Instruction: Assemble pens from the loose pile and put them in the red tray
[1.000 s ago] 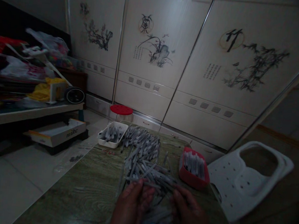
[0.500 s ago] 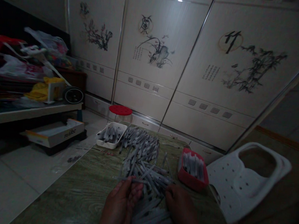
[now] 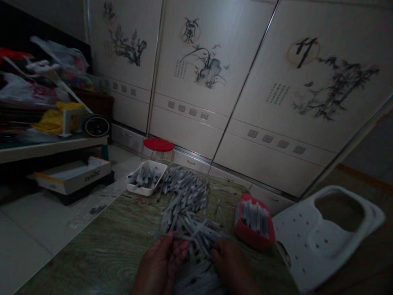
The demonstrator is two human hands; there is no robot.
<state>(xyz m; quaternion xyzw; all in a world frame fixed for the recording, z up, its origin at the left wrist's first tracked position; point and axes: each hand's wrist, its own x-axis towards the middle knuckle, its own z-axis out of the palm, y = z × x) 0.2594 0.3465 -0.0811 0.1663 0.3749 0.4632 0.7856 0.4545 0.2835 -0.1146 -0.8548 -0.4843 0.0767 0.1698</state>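
My left hand is closed, palm up, with a thin grey pen pinched crosswise between thumb and fingers. At the right edge of the pile, my right hand has its fingers curled together. Whether anything is in them is too dark to make out. A long heap of pens, clear or grey with dark ends, runs from the far edge of the table down between my hands. More pens lie close to my body, partly hidden by my right arm.
A white tray of pens stands at the table's far left. On the right, a red basket holds upright pens. A white plastic chair, a red stool and a cluttered bench surround the table.
My right hand has shifted slightly left, toward the pens in the middle. My left hand stays nearly in place, with the pen still in its fingers.
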